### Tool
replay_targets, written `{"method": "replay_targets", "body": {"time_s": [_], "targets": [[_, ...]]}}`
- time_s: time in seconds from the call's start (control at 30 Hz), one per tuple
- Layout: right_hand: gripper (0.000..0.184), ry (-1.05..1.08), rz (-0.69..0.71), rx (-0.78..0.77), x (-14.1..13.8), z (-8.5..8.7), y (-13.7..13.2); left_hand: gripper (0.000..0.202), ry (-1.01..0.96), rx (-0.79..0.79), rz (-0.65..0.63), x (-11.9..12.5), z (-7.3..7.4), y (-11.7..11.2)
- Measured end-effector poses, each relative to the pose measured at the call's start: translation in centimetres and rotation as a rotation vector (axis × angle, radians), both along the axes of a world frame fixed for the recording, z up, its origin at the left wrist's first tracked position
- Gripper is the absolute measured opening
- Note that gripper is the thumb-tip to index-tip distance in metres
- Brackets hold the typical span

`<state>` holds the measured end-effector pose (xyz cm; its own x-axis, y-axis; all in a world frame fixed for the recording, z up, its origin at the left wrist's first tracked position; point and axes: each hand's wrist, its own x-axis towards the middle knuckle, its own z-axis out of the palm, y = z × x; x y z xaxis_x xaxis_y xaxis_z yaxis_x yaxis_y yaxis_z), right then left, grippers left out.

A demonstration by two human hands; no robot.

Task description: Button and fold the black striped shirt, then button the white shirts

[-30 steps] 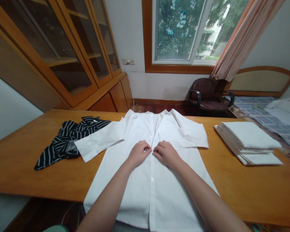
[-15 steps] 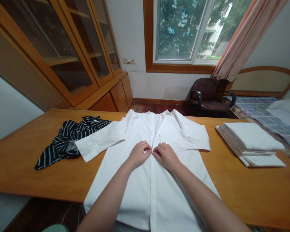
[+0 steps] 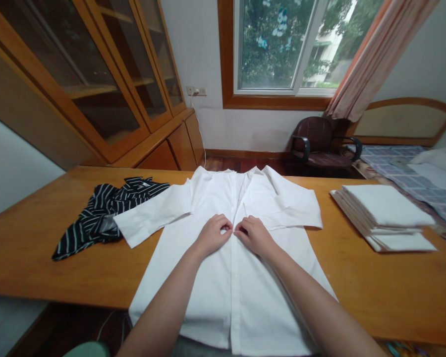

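A white shirt point(image 3: 208, 292) lies spread on the wooden table, collar end away from me and its hem hanging at the near edge. Its front placket runs down the middle, fastened-looking below my hands and parted above them. My left hand point(image 3: 216, 234) pinches the placket's edge from the left. Opposite it, my right hand point(image 3: 253, 235) pinches the other edge, fingertips almost touching the left ones. Whether a button sits between the fingers is hidden. A black-and-white striped garment point(image 3: 107, 213) lies crumpled by the shirt's left sleeve.
A stack of folded white cloth point(image 3: 386, 213) sits on the right of the wooden table point(image 3: 379, 292). Beyond the table are a dark red armchair point(image 3: 315, 144), a bed point(image 3: 401, 163) and a glass-door cabinet point(image 3: 122, 79). A pale green rounded object point(image 3: 87, 349) shows below the near edge.
Both hands stay at nearly the same spot on the placket, still pinching it. The whole view has shifted slightly; the shirt and other things lie as before.
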<state>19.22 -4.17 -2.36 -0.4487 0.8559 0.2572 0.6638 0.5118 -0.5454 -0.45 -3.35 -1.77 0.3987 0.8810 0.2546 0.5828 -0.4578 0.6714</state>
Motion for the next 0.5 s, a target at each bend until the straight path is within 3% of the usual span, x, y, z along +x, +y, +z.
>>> {"method": "replay_targets", "body": {"time_s": [0.5], "targets": [[0.007, -0.002, -0.005, -0.015, 0.08, 0.16, 0.09, 0.007, 0.021, -0.042, -0.011, -0.03, 0.48, 0.05]]}}
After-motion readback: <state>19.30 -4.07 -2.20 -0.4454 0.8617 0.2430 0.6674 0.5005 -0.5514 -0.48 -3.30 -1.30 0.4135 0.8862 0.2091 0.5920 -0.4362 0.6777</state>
